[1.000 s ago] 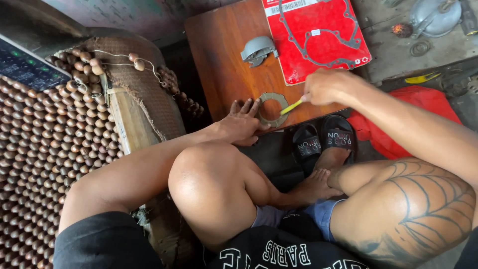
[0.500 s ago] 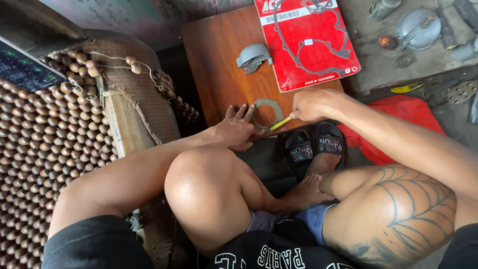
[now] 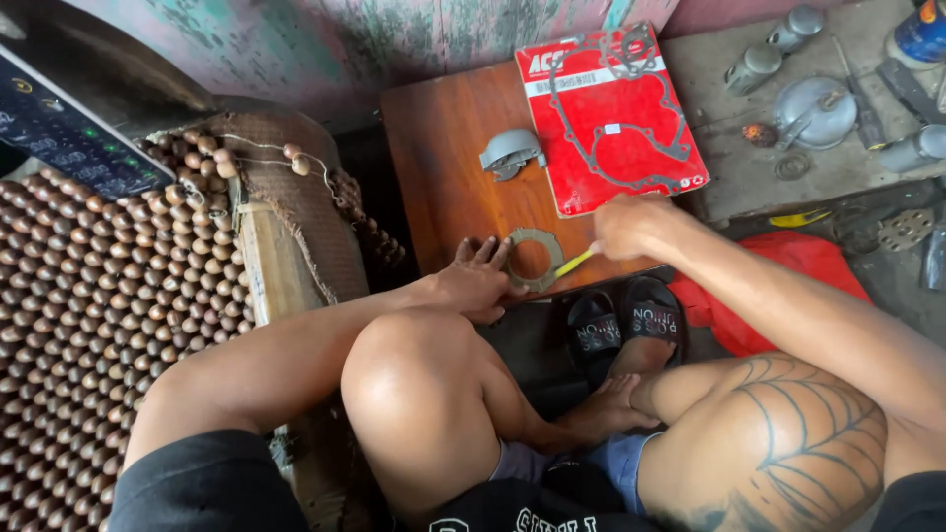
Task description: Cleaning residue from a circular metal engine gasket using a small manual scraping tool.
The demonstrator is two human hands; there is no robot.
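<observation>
Beside ring gasket [image 3: 533, 259], yellow tool [image 3: 574, 261] aslant

On a smooth reddish wooden board [image 3: 443, 167], my left hand [image 3: 478, 281] presses a matt, fibrous paper ring gasket [image 3: 533, 258] while my right hand [image 3: 631, 225] grips a glossy yellow plastic-handled tool [image 3: 574, 262], beside a dull cast-metal part [image 3: 509, 154] and a shiny red cardboard gasket pack [image 3: 611, 118].

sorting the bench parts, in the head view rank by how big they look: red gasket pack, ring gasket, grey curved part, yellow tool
1. red gasket pack
2. ring gasket and grey curved part: look about alike, no ranking
3. yellow tool, only partly visible outside the right hand
</observation>
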